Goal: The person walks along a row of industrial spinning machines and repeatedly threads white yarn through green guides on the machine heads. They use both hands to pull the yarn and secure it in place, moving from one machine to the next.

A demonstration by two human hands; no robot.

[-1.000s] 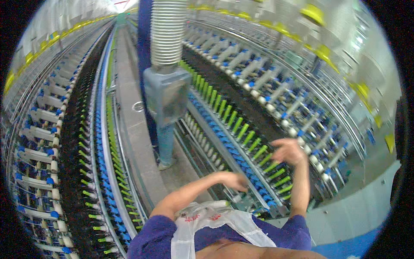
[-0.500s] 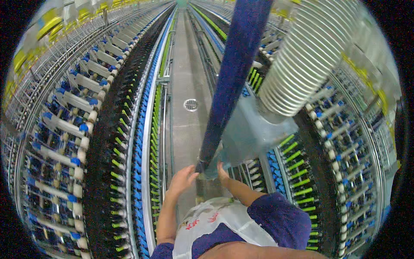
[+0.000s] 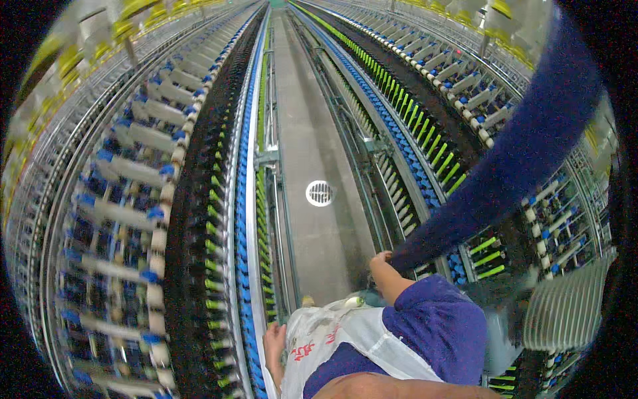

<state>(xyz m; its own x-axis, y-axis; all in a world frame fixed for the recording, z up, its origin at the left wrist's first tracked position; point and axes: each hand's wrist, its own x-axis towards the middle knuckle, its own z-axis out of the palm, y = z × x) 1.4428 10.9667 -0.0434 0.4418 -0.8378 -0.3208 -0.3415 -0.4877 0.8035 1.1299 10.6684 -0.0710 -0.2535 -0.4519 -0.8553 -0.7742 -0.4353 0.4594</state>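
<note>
My right hand [image 3: 383,261] is closed at the narrow lower end of a long dark blue tube [image 3: 495,163], which rises to the upper right. Fingers there are curled, partly hidden by the tube. My left hand [image 3: 273,340] hangs low beside the white apron [image 3: 325,336], near the left machine. Its fingers are slightly apart, and nothing shows in them. At the apron's top edge lies a small pale piece with a green end [image 3: 357,302]. To the right of my right arm are a ribbed hose [image 3: 565,309] and a greyish, see-through housing [image 3: 500,342], both partly cut off.
Long spinning machines flank the narrow grey aisle [image 3: 312,246]. Green spindles [image 3: 214,266] and blue parts [image 3: 243,286] line the left one. Matching green spindles [image 3: 425,130] run along the right one. A round floor drain [image 3: 319,193] sits ahead; metal rails edge both sides.
The blue tube, ribbed hose and housing have swung to the right in view. My left hand has left the tube's end and dropped beside the apron. My right hand has shifted right.
</note>
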